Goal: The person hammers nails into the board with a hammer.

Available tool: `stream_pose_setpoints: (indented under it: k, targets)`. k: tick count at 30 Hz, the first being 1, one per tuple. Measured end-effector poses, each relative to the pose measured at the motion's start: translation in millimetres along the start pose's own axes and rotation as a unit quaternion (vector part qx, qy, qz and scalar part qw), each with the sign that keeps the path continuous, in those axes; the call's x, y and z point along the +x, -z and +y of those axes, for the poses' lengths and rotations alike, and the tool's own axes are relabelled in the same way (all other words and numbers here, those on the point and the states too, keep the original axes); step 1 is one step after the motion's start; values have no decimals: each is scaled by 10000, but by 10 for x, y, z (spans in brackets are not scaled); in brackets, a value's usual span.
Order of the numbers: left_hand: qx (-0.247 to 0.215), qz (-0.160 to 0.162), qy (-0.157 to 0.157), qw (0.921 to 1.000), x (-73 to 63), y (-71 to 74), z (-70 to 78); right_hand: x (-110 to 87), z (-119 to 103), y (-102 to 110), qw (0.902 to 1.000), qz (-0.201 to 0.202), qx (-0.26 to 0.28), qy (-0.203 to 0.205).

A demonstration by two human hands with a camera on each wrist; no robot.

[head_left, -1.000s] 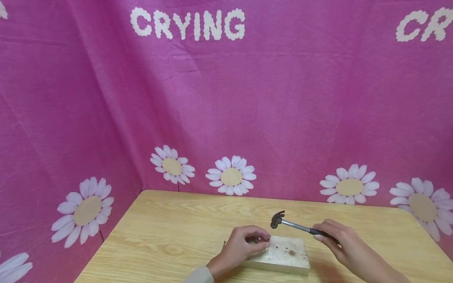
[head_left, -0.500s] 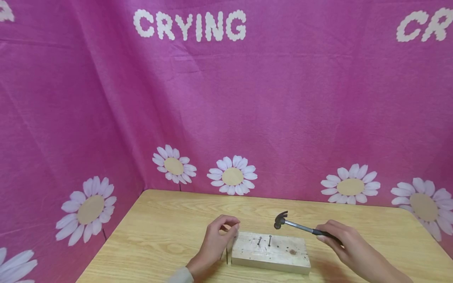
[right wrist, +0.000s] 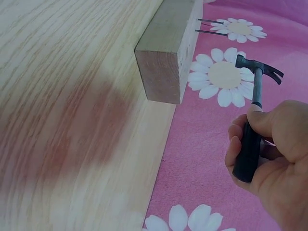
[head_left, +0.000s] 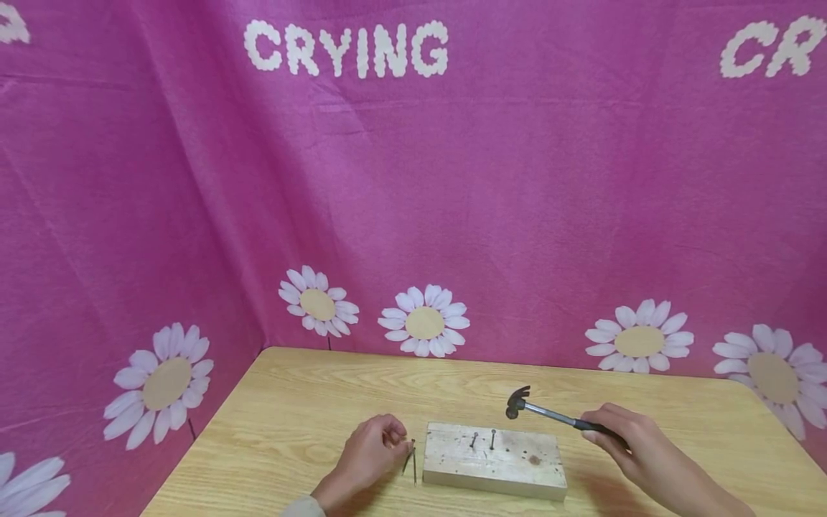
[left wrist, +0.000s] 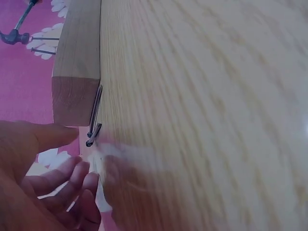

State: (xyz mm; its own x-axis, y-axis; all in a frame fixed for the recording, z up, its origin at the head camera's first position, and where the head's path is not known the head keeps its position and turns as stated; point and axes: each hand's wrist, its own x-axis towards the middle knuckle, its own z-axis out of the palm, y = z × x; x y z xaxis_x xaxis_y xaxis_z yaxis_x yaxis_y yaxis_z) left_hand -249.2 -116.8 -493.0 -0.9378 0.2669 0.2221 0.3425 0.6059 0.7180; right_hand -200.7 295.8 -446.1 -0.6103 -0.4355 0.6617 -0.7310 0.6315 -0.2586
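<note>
Magenta cloth [head_left: 71, 215]: hangs at the left and across the back, printed with white daisies [head_left: 166, 384] around cream centres.
Cuff [head_left: 304, 507]: shows pale at the left wrist, on the lower edge of the head view.
Lettering [head_left: 362, 49]: reads CRYING in scalloped white at upper middle, cut off to CR at upper right.
Left hand [head_left: 365, 456]: reaches low over the wood-grained tabletop [head_left: 297, 388], with slack, bent fingers and a clear gap to the thumb in the left wrist view; stops close to the loose nails; cannot tell whether touching them.
Loose nails [head_left: 415, 465]: lie on the tabletop, at least two, just beside the left end of the block.
Wooden block [head_left: 452, 454]: lies flat on the tabletop between both hands, pale and dark-spotted on top.
Upright nails [head_left: 493, 439]: stand as a pair in the block's top, left of its middle; slightly tilted at the left one.
Knot [head_left: 534, 460]: marks the block's top brown, toward the right end.
Claw hammer [head_left: 549, 414]: held raised beyond the block, black at head and grip, silvery at the shaft, apart from the upright nails.
Right hand [head_left: 632, 439]: wraps fingers around the hammer's black grip, to the right of the block.
</note>
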Motion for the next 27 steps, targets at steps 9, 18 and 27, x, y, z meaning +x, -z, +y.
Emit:
stream_pose_setpoints:
  k: [9, 18, 27]
  targets:
    - [534, -467, 301, 9970, 49, 26, 58, -80, 45, -15, 9999, -7, -101, -74]
    - [541, -1178, 601, 9897, 135, 91, 52, -115, 69, 0, 9993, -200, -99, -303]
    - [-1395, -1302, 607, 9798, 112, 158, 61, -159, 145, 7, 9957, -431, 711, -402]
